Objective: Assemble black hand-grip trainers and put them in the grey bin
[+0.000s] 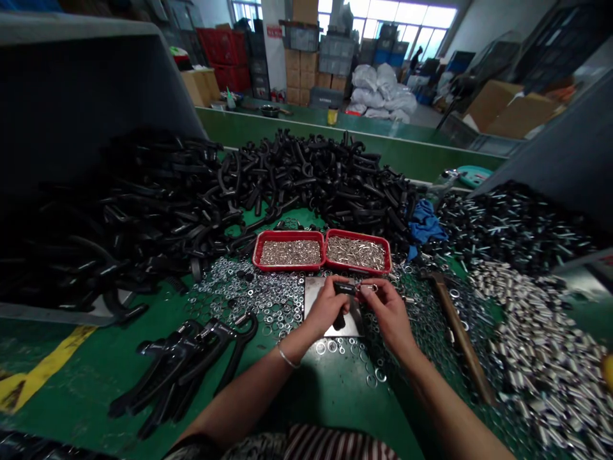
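My left hand (324, 308) is closed around a black handle-like part (345, 290), held over a flat metal plate (313, 297). At the right end of that part sits a small coiled metal spring (368, 287) with a ring, pinched by the fingers of my right hand (389, 312). Just beyond the hands stand two red trays: the left tray (256, 259) contains tiny metal pieces, the right tray (389, 255) small pins. Loose washers and rings (268, 300) lie around the plate.
Black handle parts (306, 166) are heaped at the back and left, with a smaller group (186, 364) at front left. A hammer (462, 338), metal sleeves (541, 351), black parts with bolts (512, 223) and a blue cloth (426, 222) lie to the right.
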